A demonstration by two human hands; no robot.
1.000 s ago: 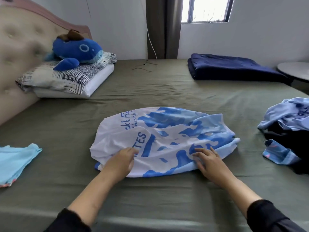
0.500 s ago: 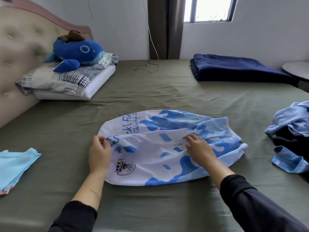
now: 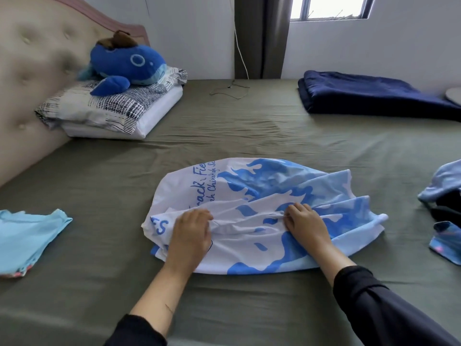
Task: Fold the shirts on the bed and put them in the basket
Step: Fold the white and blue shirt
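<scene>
A white shirt with blue splash print and blue lettering (image 3: 252, 193) lies on the green bed sheet (image 3: 249, 136) in front of me. Its near part is doubled over, and the folded edge runs in wrinkles across the middle. My left hand (image 3: 190, 236) grips that edge on the left, fingers curled into the cloth. On the right end of the same edge, my right hand (image 3: 305, 226) pinches the bunched fabric. A light blue shirt (image 3: 30, 236) lies at the bed's left side. No basket is in view.
A heap of light blue and dark clothes (image 3: 444, 196) sits at the right edge. A folded navy blanket (image 3: 374, 96) lies at the far right. Stacked pillows (image 3: 112, 111) with a blue whale plush (image 3: 124, 63) rest against the padded headboard (image 3: 32, 71). A thin cable (image 3: 229, 91) lies far back.
Both hands took the shirt's near hem and carried it away from me over the shirt. The cloth now lies doubled, wrinkled between my hands.
</scene>
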